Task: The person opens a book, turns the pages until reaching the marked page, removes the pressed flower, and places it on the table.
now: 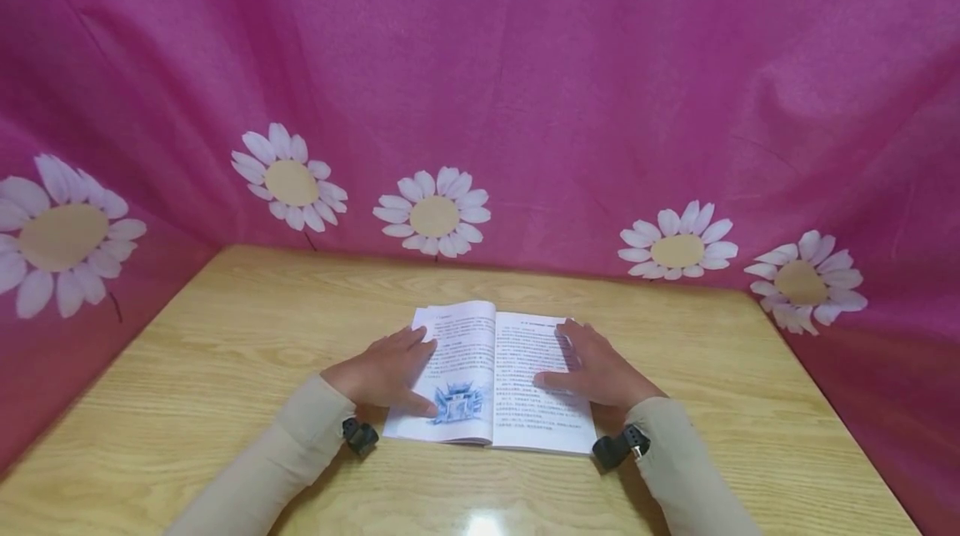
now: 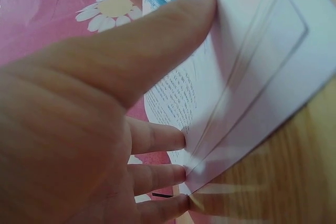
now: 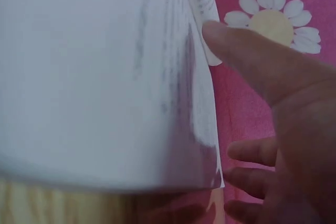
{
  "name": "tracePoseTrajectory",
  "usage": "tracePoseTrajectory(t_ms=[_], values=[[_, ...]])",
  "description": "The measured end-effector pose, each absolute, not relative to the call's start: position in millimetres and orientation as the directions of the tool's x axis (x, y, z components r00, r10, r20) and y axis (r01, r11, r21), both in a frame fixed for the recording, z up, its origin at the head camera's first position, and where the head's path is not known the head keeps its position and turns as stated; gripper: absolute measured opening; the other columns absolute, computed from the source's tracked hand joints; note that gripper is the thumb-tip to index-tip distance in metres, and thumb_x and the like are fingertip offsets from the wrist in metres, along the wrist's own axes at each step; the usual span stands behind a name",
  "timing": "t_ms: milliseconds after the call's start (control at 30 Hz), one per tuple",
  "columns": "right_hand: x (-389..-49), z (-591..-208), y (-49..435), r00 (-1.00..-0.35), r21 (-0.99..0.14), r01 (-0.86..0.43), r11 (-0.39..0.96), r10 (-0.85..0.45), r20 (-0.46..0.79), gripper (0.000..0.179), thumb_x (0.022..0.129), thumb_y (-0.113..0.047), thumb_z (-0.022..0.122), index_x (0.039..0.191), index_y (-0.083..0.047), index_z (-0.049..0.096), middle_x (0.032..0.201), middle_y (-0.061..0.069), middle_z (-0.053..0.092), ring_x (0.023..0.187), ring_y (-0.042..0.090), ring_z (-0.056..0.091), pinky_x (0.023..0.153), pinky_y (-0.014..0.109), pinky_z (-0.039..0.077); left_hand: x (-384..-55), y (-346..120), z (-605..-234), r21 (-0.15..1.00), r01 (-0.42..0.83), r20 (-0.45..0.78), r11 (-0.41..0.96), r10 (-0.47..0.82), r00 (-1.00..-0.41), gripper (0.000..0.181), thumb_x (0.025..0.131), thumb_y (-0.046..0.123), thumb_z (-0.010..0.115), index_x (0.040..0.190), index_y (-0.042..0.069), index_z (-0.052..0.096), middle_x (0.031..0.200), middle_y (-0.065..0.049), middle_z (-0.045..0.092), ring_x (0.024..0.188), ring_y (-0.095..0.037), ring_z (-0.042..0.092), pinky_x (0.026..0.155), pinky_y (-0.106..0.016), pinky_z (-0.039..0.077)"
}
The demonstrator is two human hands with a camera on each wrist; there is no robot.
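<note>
An open book lies on the wooden table, its left page printed with text and a blue drawing of a building. My left hand rests on the outer side of that page, thumb by the drawing, fingers spread. In the left wrist view, its fingertips meet the edge of the fanned pages. Over the right page's outer edge lies my right hand, thumb pointing inward across the text. The right wrist view shows its straight thumb and fingers beside the page.
The wooden table extends around the book on all sides. A magenta cloth with large white daisies hangs along the back and both sides. Black bands with small devices sit on both wrists, over beige sleeves.
</note>
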State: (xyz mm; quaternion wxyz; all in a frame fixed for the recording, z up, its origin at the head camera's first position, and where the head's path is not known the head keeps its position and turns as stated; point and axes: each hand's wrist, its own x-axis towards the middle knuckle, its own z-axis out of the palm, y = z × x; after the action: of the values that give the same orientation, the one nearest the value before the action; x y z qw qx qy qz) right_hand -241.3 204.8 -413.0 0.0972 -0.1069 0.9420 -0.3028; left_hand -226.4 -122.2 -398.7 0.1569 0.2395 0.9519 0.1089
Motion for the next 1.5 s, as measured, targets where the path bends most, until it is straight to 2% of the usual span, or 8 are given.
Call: tracePoseTrajectory(t_ms=[333,1033,1167,1267,1367,1500], values=[[-241,-413,206,-0.954,-0.553,-0.131,0.823,-0.256,-0.155,0.116,0.065,-0.064,0.078,0.154,-0.017,0.021,0.16,0.008,0.019,0.147,0.034,0.008,0.113,0.059,0.012,-228,-123,-398,0.297,0.421,-0.242,0.857,0.494,-0.835,0.102,0.076,0.059,0.073,0.151,0.006,0.029,0.159,-0.015,0.017,0.147,-0.035,0.01,0.116,-0.052,0.014],[-242,-412,201,-0.956,-0.516,-0.144,0.844,-0.254,-0.149,0.115,0.068,-0.058,0.08,0.154,-0.012,0.021,0.159,0.011,0.022,0.146,0.037,0.007,0.113,0.059,0.016,-226,-122,-400,0.282,0.4,-0.259,0.872,0.47,-0.844,0.104,0.075,0.06,0.073,0.152,0.009,0.027,0.16,-0.011,0.015,0.147,-0.032,0.008,0.117,-0.05,0.013],[-242,-412,199,-0.953,-0.543,-0.163,0.824,-0.273,-0.128,0.114,0.068,-0.055,0.081,0.154,-0.009,0.021,0.157,0.014,0.025,0.145,0.039,0.011,0.112,0.06,0.018,-226,-122,-399,0.29,0.398,-0.256,0.87,0.471,-0.844,0.103,0.075,0.059,0.073,0.152,0.008,0.027,0.16,-0.012,0.015,0.147,-0.032,0.008,0.117,-0.049,0.013],[-241,-411,199,-0.953,-0.612,-0.127,0.781,-0.267,-0.143,0.113,0.069,-0.054,0.081,0.154,-0.013,0.021,0.156,0.012,0.029,0.142,0.036,0.024,0.111,0.058,0.023,-226,-122,-399,0.295,0.393,-0.259,0.871,0.469,-0.844,0.104,0.075,0.059,0.073,0.152,0.008,0.027,0.16,-0.011,0.015,0.147,-0.032,0.008,0.117,-0.05,0.013],[-239,-408,199,-0.955,-0.672,-0.094,0.734,-0.259,-0.148,0.108,0.071,-0.058,0.078,0.154,-0.018,0.021,0.153,0.008,0.034,0.134,0.031,0.037,0.109,0.057,0.029,-226,-122,-399,0.294,0.391,-0.262,0.872,0.467,-0.845,0.103,0.075,0.06,0.073,0.152,0.009,0.028,0.16,-0.011,0.015,0.147,-0.032,0.008,0.117,-0.05,0.012],[-236,-401,196,-0.962,-0.714,-0.104,0.693,-0.252,-0.105,0.096,0.079,-0.062,0.068,0.152,-0.019,0.025,0.15,0.008,0.039,0.134,0.031,0.039,0.108,0.058,0.029,-227,-122,-400,0.286,0.39,-0.264,0.875,0.464,-0.846,0.104,0.074,0.06,0.073,0.153,0.01,0.028,0.161,-0.01,0.015,0.148,-0.031,0.007,0.117,-0.049,0.012]])
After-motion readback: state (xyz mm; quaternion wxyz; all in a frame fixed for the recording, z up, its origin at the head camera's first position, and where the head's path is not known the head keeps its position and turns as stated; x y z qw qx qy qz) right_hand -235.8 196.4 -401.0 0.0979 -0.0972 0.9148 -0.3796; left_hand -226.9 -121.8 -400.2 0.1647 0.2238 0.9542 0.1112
